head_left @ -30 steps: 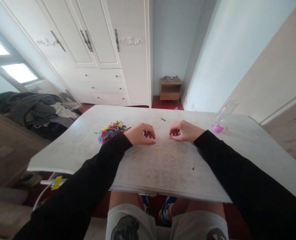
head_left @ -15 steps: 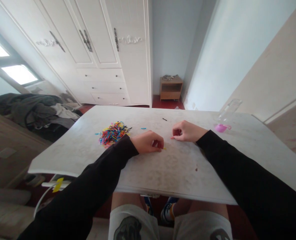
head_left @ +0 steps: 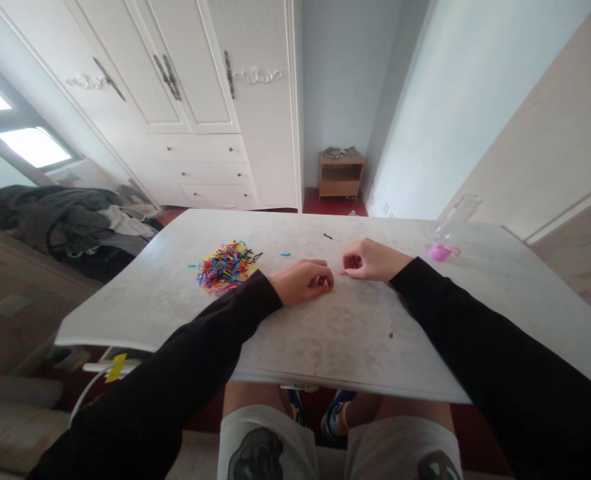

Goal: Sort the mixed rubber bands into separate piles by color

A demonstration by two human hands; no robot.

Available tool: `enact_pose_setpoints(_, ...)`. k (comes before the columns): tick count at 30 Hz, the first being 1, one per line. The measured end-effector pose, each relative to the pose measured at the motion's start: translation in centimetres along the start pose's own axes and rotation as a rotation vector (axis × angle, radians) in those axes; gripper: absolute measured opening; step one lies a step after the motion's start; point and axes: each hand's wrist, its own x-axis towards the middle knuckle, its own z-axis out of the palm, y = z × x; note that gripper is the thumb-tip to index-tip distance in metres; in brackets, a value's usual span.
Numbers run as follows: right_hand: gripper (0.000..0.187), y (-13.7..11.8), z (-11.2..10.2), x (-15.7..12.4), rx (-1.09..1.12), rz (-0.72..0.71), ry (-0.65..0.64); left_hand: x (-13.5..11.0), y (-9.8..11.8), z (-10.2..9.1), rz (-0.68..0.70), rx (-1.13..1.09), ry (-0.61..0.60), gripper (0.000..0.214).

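Observation:
My left hand (head_left: pixel 304 280) rests low over the white table, its thumb and fingertips pinched on a small yellow elastic band (head_left: pixel 333 291). Just to the right, my right hand (head_left: pixel 370 260) is curled, with a small red elastic band (head_left: pixel 344 272) between thumb and forefinger. A narrow gap separates the two hands. Beside my left forearm lies a heap of multicoloured elastic bands (head_left: pixel 228 267), partly behind the sleeve. One blue band (head_left: pixel 286 254) and one black band (head_left: pixel 328 236) lie singly beyond my hands.
At the right of the table (head_left: pixel 295 340) are a clear bottle-like container (head_left: pixel 456 219), tilted, and a pink lid with a loop (head_left: pixel 440 252). A small dark speck (head_left: pixel 391 331) marks the tabletop near my right sleeve. Behind stand a white wardrobe (head_left: pixel 200 153) and a wooden nightstand (head_left: pixel 340 177).
My left hand has slid slightly right with the yellow band, closer to my right hand. My right hand stays almost in place with the red band.

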Motion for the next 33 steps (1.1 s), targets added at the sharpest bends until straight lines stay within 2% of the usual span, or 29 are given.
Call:
enact_pose_setpoints(4, 0.012, -0.1, -0.1, 0.0, 0.005, 0.003, 0.003, -0.2, 0.2, -0.7, 0.002, 0.003, -0.046, 0.010)
enact_pose_setpoints(10, 0.014, 0.0, 0.1, -0.1, 0.072, -0.031, 0.000, -1.8, 0.2, -3.1, -0.006, -0.101, -0.179, 0.005)
enact_pose_setpoints(15, 0.010, -0.4, 0.6, 0.0, 0.165, -0.074, -0.015, -2.1, -0.3, -3.2, 0.001, -0.167, -0.258, 0.005)
enact_pose_setpoints(24, 0.014, -1.3, 0.9, 0.0, 0.252, -0.107, -0.043, -2.2, -0.9, -2.9, -0.020, -0.186, -0.267, 0.010)
enact_pose_setpoints(28, 0.014, -1.3, 1.0, 0.1, 0.254, -0.120, -0.052, -2.0, -0.7, -2.9, -0.017, -0.205, -0.234, 0.009)
enact_pose_setpoints(33, 0.010, -1.0, 1.4, 0.1, 0.195, -0.152, 0.082, -1.9, -0.6, -2.7, -0.044, -0.267, -0.237, 0.011)
